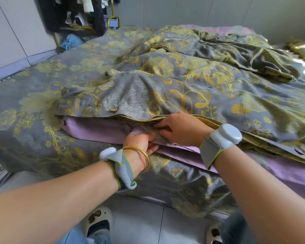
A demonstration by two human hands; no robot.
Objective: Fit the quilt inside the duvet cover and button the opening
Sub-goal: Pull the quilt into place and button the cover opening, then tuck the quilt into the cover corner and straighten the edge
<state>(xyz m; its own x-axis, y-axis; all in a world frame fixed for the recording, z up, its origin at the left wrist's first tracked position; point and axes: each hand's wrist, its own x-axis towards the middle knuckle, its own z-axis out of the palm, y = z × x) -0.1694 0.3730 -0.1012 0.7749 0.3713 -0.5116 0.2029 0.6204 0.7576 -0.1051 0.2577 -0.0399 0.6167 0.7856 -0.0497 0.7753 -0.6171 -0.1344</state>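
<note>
Both hands meet at the mouth of the grey and yellow floral duvet cover (201, 81), which lies rumpled over the bed and bulges beyond the knuckles. The left hand (143, 143) pinches the lilac layer (99, 129) at the lower lip, its fingers curled under the fabric. The right hand (180, 128), touching the left, curls its fingers round a grey fold of the cover's upper hem. Whether the lilac layer is the quilt or the cover's underside cannot be told.

To the left of the left hand the hem stands open, and a brown button (114, 109) sits on its top flap. Well to the right of the right hand, a buttonhole (299, 151) shows on the yellow-lined edge. The matching sheet (33, 106) drapes over the bed's near edge under the wrists. Below the forearms lies tiled floor (148, 217) with two slippers (99, 221). A clothes rack (77, 13) stands far beyond the left hand.
</note>
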